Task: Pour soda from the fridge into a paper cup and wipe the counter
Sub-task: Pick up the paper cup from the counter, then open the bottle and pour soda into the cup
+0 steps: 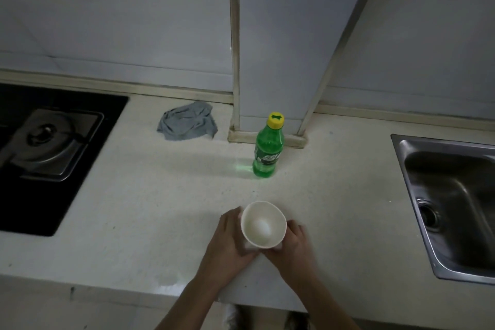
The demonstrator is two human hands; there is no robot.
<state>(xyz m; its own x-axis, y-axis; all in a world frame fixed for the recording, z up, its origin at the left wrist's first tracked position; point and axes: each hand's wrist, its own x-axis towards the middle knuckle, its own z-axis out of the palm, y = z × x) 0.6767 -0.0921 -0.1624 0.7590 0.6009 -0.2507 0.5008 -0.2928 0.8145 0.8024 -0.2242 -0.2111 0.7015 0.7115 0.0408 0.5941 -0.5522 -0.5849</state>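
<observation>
A white paper cup (263, 224) stands upright near the front of the pale counter (150, 195), and it looks empty inside. My left hand (229, 238) wraps its left side while my right hand (293, 242) wraps its right side. Farther back stands a green soda bottle (267, 149) with its yellow cap on, upright and apart from both hands. A crumpled grey cloth (187, 122) lies at the back of the counter, left of the bottle.
A black gas hob with a steel burner (51, 139) fills the left side. A steel sink (455, 203) is set into the counter at the right. A tiled wall column (270, 61) juts out just behind the bottle.
</observation>
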